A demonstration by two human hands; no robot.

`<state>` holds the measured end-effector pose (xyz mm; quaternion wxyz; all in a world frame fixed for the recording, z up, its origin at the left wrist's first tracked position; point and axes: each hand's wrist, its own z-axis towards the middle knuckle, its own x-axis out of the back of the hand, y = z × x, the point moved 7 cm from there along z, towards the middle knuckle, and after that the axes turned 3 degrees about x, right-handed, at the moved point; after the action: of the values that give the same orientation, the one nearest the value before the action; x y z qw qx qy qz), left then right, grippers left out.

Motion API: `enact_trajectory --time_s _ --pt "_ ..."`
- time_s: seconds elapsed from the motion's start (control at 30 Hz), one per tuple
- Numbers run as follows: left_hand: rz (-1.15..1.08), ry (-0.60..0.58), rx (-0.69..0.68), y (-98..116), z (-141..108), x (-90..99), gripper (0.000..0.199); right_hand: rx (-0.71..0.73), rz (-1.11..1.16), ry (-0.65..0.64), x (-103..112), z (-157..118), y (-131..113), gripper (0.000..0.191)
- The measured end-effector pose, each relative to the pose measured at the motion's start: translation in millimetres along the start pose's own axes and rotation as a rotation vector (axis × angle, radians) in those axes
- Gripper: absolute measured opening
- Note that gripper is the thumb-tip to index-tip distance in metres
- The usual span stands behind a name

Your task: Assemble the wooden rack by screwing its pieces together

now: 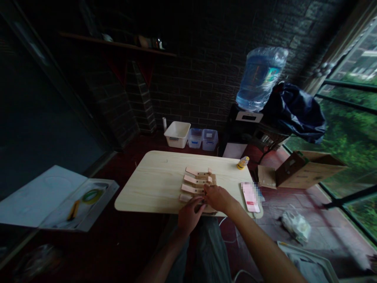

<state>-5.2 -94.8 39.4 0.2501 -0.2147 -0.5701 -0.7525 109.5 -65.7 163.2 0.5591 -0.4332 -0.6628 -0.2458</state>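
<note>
On the light wood-grain table (153,177) lies a cardboard piece with several pale strips (191,180) fanned out to the left, each with small dark dots near its right end. My left hand (190,214) is at its near edge, thumb and fingers curled together at the lowest strip. My right hand (217,197) lies over the right part of the cardboard, fingers bent down and touching it beside the left fingertips. Whatever is pinched between the fingers is too small and too covered to make out.
A pink-screened phone (250,198) and a small yellow-capped bottle (243,162) are at the table's right. An open white case (85,202) stands left. Plastic bins (178,133), a water dispenser (246,118) and a cardboard box (306,171) stand beyond.
</note>
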Motion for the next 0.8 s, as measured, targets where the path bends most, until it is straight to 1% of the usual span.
enact_trajectory --time_s 0.07,0.17,0.27,0.4,0.47,0.63,0.8 --pt "-0.005 0.012 -0.008 1 1 0.0 0.026 -0.009 0.016 0.007 3 1 0 0.03" --pt "-0.011 0.034 -0.018 2 2 -0.7 0.027 -0.038 0.029 0.019 4 3 1 0.033" --pt "-0.005 0.049 -0.012 -1 1 -2.2 0.027 -0.057 0.059 0.039 0 7 3 0.036" --pt "-0.01 0.04 -0.017 -3 0 -3.2 0.028 -0.042 0.104 0.103 -7 8 2 0.037" --pt "-0.016 0.034 -0.014 -2 0 -2.1 0.029 -0.038 0.134 0.104 -10 7 1 0.037" --pt "-0.018 0.021 0.013 1 -1 0.9 0.026 -0.02 0.182 0.058 -14 -2 -4 0.035" --pt "0.001 0.043 -0.016 2 -1 -0.7 0.024 -0.014 0.17 0.106 -13 -12 1 0.042"
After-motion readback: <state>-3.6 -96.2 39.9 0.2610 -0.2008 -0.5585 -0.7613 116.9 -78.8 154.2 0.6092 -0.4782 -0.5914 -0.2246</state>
